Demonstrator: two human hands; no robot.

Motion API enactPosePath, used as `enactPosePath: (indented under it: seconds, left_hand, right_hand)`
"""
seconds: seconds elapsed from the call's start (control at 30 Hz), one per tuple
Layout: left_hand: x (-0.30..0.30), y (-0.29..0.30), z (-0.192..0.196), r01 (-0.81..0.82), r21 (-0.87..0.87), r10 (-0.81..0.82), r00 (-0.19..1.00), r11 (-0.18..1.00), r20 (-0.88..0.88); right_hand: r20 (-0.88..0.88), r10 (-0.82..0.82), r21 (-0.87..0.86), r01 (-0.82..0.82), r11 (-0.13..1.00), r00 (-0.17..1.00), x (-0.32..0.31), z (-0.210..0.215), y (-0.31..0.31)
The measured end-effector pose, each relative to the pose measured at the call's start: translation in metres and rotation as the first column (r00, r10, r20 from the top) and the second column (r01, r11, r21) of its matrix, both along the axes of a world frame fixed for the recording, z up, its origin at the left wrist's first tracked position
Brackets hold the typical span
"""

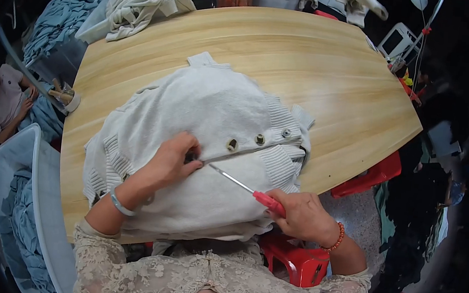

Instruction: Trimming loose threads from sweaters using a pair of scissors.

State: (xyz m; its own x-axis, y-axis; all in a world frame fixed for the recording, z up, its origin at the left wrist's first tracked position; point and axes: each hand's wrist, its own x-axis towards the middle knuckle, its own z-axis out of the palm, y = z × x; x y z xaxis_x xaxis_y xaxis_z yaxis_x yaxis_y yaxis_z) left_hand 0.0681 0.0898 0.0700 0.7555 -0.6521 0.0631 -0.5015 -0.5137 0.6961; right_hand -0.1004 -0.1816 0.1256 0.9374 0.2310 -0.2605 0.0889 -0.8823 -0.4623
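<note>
A cream knitted cardigan [193,103] with ribbed hems lies bunched on the table in front of me. Several dark buttons [260,140] run along its front edge toward the right. My left hand [176,161] is closed on the cardigan's front edge, fingertips pinching the fabric; a dark spot, perhaps a button, partly shows between them. In my right hand [301,214] is a red-handled tool with a thin metal shaft [237,182], much like a screwdriver. Its tip points left and lies at the front edge, just right of my left fingertips.
The wooden table [332,71] spreads beyond the cardigan. A white bin [42,207] with blue-grey garments stands at my left. Another bin of cream garments [146,5] is at the far left. Red stools [300,260] are under the near edge. A person [10,99] sits at the left.
</note>
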Motion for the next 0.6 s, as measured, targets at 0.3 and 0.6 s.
enactPosePath:
  seconds: [0.3, 0.6]
  left_hand:
    - [-0.004, -0.049, 0.011, 0.1, -0.042, -0.084, 0.955, 0.994, 0.283]
    - [0.025, -0.088, 0.001, 0.278, 0.201, -0.28, 0.96, 0.939, -0.015]
  right_hand:
    - [0.211, -0.13, 0.287, 0.066, 0.956, 0.969, 0.002, -0.025, -0.021]
    - [-0.026, -0.157, -0.058, 0.155, 0.986, 0.987, -0.014, -0.021, -0.05]
